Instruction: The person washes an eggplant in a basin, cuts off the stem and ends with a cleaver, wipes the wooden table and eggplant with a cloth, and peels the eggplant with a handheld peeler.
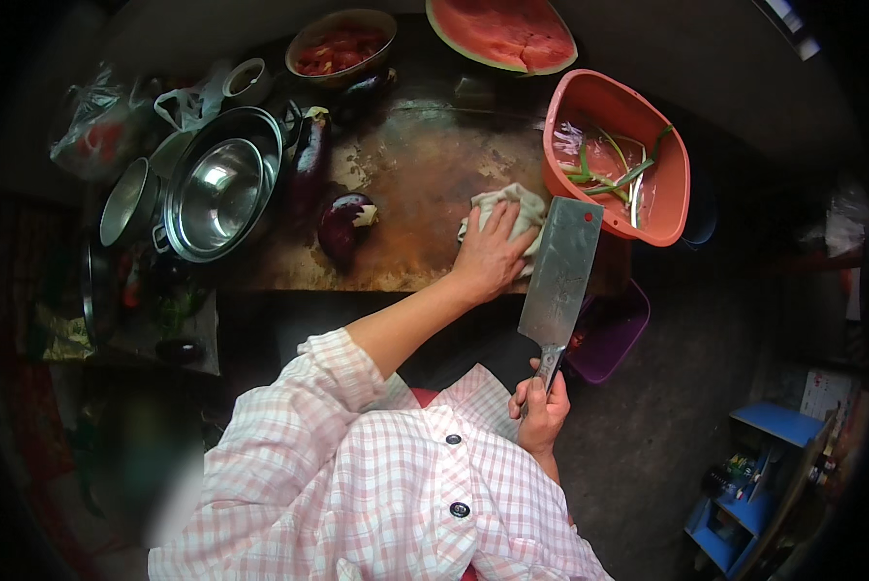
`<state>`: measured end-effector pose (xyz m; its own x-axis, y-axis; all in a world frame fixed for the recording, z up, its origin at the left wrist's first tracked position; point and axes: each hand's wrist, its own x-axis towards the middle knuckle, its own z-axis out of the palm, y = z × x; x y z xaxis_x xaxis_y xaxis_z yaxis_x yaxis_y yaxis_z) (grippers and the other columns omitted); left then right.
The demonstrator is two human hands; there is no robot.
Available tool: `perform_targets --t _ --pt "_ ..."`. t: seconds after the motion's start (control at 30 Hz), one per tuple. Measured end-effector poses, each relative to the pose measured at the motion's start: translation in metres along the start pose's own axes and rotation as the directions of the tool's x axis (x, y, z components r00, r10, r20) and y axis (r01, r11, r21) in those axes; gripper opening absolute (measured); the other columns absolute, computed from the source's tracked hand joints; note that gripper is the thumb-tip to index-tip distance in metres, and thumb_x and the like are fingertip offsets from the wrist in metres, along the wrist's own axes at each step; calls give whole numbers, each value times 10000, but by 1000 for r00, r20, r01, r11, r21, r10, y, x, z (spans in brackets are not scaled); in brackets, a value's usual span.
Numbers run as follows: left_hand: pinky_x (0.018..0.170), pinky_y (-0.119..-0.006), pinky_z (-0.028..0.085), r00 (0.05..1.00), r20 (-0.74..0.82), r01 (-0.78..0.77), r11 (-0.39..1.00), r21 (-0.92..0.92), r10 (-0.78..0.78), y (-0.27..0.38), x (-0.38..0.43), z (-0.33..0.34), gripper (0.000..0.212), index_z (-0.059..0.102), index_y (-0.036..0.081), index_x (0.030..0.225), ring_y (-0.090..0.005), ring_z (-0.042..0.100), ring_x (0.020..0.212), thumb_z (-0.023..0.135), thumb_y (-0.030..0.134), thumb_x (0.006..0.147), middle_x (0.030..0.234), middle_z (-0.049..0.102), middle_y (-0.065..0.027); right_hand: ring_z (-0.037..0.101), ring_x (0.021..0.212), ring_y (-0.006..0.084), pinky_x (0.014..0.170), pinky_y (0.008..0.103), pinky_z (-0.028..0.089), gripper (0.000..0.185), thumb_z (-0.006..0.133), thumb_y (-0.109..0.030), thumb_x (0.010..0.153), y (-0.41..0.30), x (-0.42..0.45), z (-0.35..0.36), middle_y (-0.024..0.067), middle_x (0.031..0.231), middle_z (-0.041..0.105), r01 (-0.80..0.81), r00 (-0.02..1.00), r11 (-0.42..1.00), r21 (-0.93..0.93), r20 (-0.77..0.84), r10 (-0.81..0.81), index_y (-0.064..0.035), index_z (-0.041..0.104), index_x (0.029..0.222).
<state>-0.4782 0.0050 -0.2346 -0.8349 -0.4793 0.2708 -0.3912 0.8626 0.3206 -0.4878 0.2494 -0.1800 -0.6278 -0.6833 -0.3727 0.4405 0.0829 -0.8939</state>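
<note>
My left hand [494, 250] lies palm down on a crumpled white cloth [514, 205] at the right part of the wooden table [420, 174]. The fingers are spread a little over the cloth, pressing or holding it; which cannot be told. My right hand [542, 407] grips the handle of a cleaver [562, 272], its broad blade pointing away from me, just right of the cloth. The blade's far end overlaps the near rim of an orange plastic basin [616, 156] in this view. Green onions [627, 178] lie in that basin. A dark purple eggplant [341, 232] rests left of the cloth.
Another eggplant [311, 149] lies beside nested metal basins [224, 189] on the left. Along the far side are a bowl of red pieces [341, 51] and a cut watermelon [507, 33]. A purple bin [612, 334] is below the table's right end; a blue shelf [750, 508] stands lower right.
</note>
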Motion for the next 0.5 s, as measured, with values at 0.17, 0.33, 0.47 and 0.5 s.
perform_targets --t 0.17,0.33,0.47,0.5 --pt "1088 -551 301 999 29 -24 998 -57 26 -19 -80 -33 609 544 185 1331 -366 385 1362 730 148 752 1444 432 -192 435 500 77 467 226 371 326 533 -166 970 4 -14 11 20 677 489 -2 1000 1000 26 3 2 42 502 1218" --pt "1091 -512 321 984 -69 167 983 75 -162 -64 -172 -87 582 594 179 1281 -334 457 1313 733 146 717 1390 495 -167 429 490 79 457 233 369 310 538 -148 955 12 -23 21 22 662 483 -70 997 998 -6 20 70 39 516 1201" --pt "1084 -508 344 953 -127 294 941 166 -275 -107 -211 -107 568 602 165 1286 -353 468 1289 725 174 731 1363 512 -161 432 487 79 455 234 370 290 533 -139 949 9 -19 30 23 655 483 -98 992 995 -31 75 100 42 528 1176" --pt "1084 -508 344 950 -132 302 938 170 -282 -113 -209 -112 568 602 165 1286 -353 468 1289 725 174 731 1363 512 -161 432 487 79 455 234 370 290 533 -139 949 9 -17 33 23 655 483 -99 991 995 -34 84 101 42 528 1176"
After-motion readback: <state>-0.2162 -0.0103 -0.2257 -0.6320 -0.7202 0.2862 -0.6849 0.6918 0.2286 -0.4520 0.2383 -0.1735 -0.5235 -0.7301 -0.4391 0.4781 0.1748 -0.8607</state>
